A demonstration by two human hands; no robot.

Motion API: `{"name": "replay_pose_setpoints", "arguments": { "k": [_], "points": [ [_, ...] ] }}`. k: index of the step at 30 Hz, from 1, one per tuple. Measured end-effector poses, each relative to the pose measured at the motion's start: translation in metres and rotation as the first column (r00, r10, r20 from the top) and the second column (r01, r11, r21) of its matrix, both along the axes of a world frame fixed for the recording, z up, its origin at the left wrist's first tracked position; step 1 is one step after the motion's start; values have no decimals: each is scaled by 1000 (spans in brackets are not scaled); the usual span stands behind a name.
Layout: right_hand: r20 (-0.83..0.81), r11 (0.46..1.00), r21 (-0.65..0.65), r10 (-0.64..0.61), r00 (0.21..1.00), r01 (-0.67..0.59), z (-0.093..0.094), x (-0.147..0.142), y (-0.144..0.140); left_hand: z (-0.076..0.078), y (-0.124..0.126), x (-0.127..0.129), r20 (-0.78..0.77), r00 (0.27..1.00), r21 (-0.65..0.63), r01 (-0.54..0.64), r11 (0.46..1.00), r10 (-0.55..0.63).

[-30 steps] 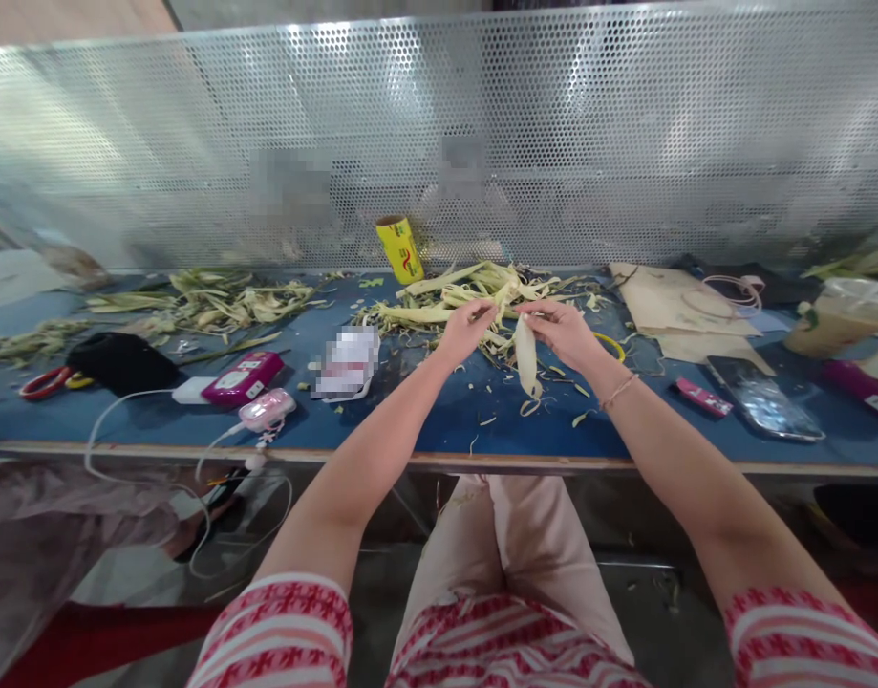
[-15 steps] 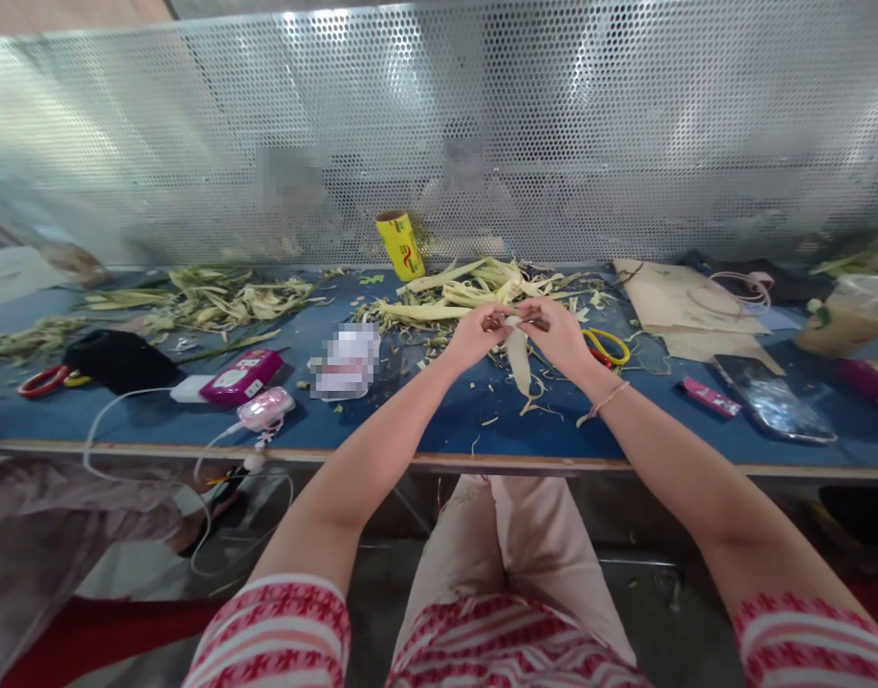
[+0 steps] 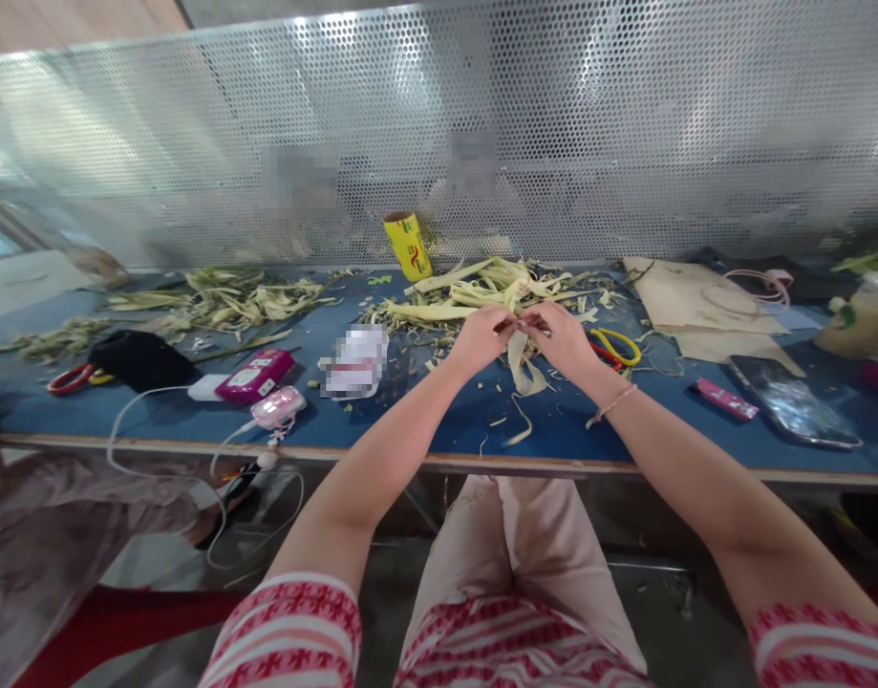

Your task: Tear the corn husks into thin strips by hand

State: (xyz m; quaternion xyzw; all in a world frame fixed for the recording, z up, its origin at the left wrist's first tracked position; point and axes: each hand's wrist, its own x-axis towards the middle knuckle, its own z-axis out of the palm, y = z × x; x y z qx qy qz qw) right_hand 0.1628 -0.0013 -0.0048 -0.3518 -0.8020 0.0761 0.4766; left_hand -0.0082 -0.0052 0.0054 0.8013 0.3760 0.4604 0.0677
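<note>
My left hand [image 3: 485, 336] and my right hand [image 3: 556, 334] meet above the table, their fingertips pinched together. Both grip the upper end of a pale husk-like strip [image 3: 523, 371], whose loose end hangs down with thin, ragged shreds. The exact hold is partly hidden by my fingers. Just beyond my hands lies a heap of pale green and cream husk strips [image 3: 474, 287]. Scissors with yellow and red handles [image 3: 629, 346] lie beside my right wrist, their blades out of sight.
A yellow cardboard tube [image 3: 408, 246] stands behind the heap, before a perforated metal screen [image 3: 539, 124]. Leftward lie more dried strips [image 3: 252, 301], a purple box [image 3: 256, 376] and a white cable [image 3: 113, 430]. Rightward are a phone [image 3: 793, 401], brown paper [image 3: 672, 296] and a drink cup [image 3: 860, 320].
The pale strip's hanging part has changed shape, now folded and twisted with its end lower left. My fingers have drawn closer together. The whole view has shifted slightly.
</note>
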Motion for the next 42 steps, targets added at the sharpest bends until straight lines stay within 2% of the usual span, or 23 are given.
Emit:
{"name": "replay_pose_setpoints", "arguments": {
  "k": [6, 11, 15, 23, 31, 36, 42],
  "points": [
    [61, 1000, 22, 10, 998, -12, -1, 1, 4, -3, 4, -3, -131, 991, 42, 3, 999, 2],
    [109, 998, 54, 14, 994, -20, 1, 2, 1, -5, 9, -5, -132, 991, 130, 32, 991, -14],
    [85, 998, 55, 4, 996, -9, 1, 2, 0, -6, 11, -4, -97, 995, 177, 30, 984, -13],
    [12, 992, 124, 2, 1000, -4, 2, 3, -1, -10, 11, 0, 78, 994, 3, 79, 997, -79],
    [-95, 997, 58, 55, 994, -49, -2, 0, 4, -4, 7, -1, 71, 997, -3, -29, 1000, 29],
    [-159, 998, 25, 58, 986, -55, -3, -1, 4, -2, 4, 0, 93, 996, -4, -19, 1000, 19],
    [-78, 992, 122, -14, 997, 24, 4, 1, 0, -1, 1, 1, 130, 991, -24, 9, 1000, -6]
  ]
}}
